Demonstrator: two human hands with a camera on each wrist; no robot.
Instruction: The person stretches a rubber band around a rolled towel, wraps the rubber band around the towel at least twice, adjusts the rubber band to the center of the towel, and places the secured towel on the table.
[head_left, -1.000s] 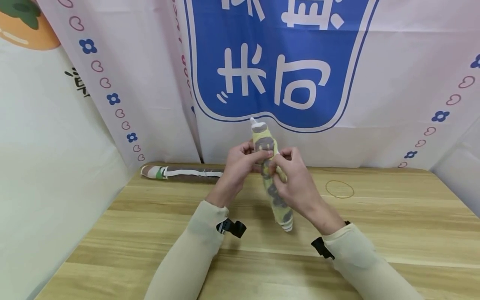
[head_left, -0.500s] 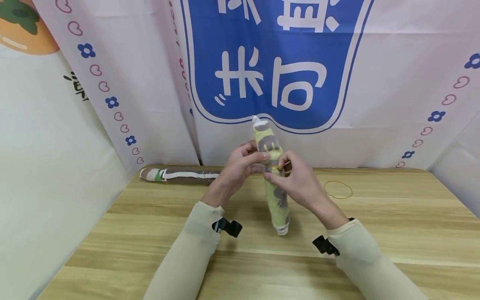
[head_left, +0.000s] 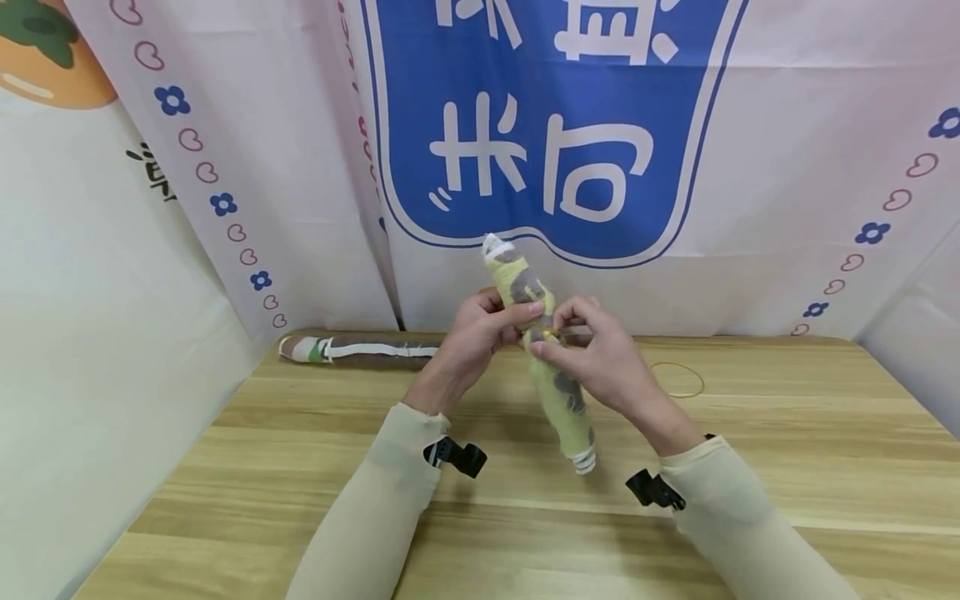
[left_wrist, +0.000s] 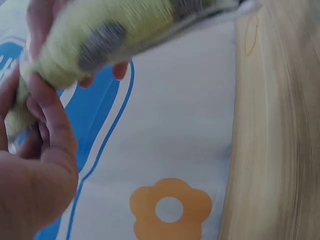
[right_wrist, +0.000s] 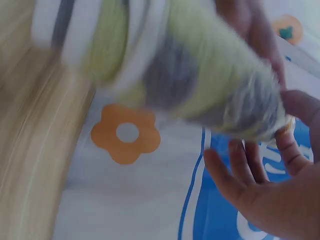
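A rolled cloth (head_left: 558,392), yellow-green with grey patches and white ends, is held up at a slant over the table in the head view. My left hand (head_left: 491,325) grips it a little above its middle, thumb across the front. A yellow rubber band (head_left: 549,332) lies round its narrowed waist. Thumb and forefinger of my right hand (head_left: 600,350) pinch at that band. In the left wrist view the cloth roll (left_wrist: 120,35) crosses the top, blurred. The right wrist view shows the roll (right_wrist: 200,75) large, its narrowed part at the right fingertips.
A brown rolled cloth (head_left: 375,347) with a white stripe lies along the table's back edge, left of centre, partly behind the left arm. A loose rubber band (head_left: 678,381) rests on the wooden table (head_left: 525,533) at the right. A printed curtain (head_left: 315,167) hangs behind.
The cloth roll has tilted since half a second ago: its top moved left and its lower end right. Earlier its face also turned. Both hands stay near its middle.
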